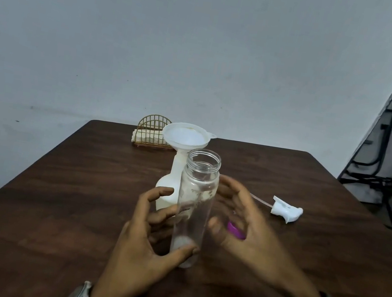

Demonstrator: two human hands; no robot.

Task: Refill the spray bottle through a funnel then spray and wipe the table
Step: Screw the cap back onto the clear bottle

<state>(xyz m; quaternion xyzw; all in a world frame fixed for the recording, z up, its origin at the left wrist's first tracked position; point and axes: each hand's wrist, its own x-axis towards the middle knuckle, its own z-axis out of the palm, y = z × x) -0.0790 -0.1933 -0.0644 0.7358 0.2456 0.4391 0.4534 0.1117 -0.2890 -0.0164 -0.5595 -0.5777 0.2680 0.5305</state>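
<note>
Pour looks done: your clear jar (197,200) empty on bench (54,190), L hand (137,249) curled round it, R hand (246,230) open beside; funnel (186,136) in spray bottle (167,190), sprayer head (285,210) off, so refit, spray, wipe left

Pretty dim, flat bluish light, soft shadows only. The right hand (259,243) is smeared with motion blur, and frame edges bend with wide-angle distortion.

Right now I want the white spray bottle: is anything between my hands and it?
Yes. The clear open bottle stands upright just in front of the spray bottle, left hand curled round it, right hand beside it.
</note>
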